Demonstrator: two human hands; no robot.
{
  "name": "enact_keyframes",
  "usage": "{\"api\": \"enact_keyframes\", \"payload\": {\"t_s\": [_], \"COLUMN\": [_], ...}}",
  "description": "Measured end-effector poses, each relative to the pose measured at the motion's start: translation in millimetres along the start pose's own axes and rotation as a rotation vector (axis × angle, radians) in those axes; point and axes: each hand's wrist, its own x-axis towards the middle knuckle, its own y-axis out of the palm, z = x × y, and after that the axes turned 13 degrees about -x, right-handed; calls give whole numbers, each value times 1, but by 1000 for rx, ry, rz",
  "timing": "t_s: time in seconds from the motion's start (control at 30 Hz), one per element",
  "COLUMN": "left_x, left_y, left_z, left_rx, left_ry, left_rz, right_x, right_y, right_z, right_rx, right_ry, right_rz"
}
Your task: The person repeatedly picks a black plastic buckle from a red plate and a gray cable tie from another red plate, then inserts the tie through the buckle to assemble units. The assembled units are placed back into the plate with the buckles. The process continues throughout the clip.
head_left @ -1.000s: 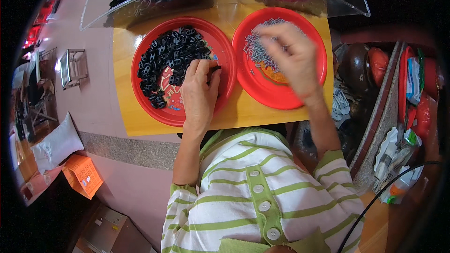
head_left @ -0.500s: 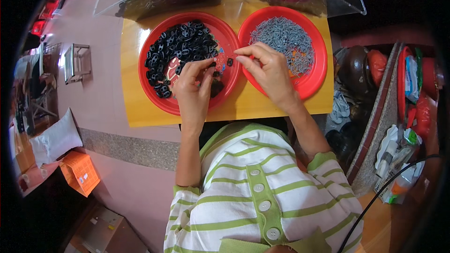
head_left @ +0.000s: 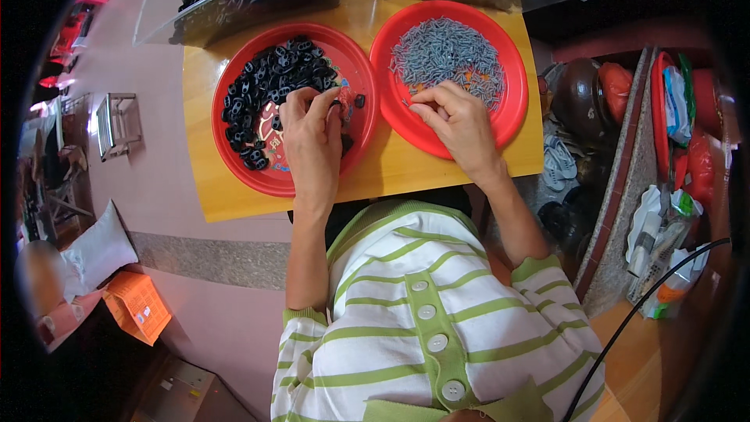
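Note:
My left hand (head_left: 311,144) is over a round red tray (head_left: 362,158) that holds many small black plastic pieces (head_left: 281,74) with two holes. Its thumb and fingers pinch one black piece (head_left: 336,104), mostly covered by the fingertips. To the right, my right hand (head_left: 462,126) hovers over the near left part of a second red tray (head_left: 512,129). That tray is filled with small grey screws (head_left: 449,51). Between thumb and forefinger of my right hand sticks out the end of a thin grey screw (head_left: 405,102). A single black piece (head_left: 359,100) lies on the left tray's right side.
Both trays stand on a yellow wooden table (head_left: 207,164). Behind them are clear bins (head_left: 258,8) heaped with more black pieces. At the right are a brown jar (head_left: 582,94) and a ledge (head_left: 617,180) with packages. A metal stool (head_left: 117,126) stands on the floor at left.
The view has shifted, moving the trays left in the picture. My hands have drawn farther apart, the right one back over the screw tray. My left hand has turned with its back more upward.

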Motion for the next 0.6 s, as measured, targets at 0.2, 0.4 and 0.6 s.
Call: {"api": "enact_keyframes", "payload": {"t_s": [0.2, 0.4, 0.6], "left_x": [5, 6, 4], "left_y": [13, 16, 14], "left_z": [-5, -3, -5], "left_rx": [24, -55, -127], "left_ry": [-14, -54, -44], "left_rz": [83, 114, 95], "right_x": [5, 7, 9], "right_y": [12, 11, 2], "right_z": [-1, -2, -5], "right_rx": [-102, -188, -122], "right_ry": [-53, -123, -51], "right_rz": [-5, 1, 49]}}
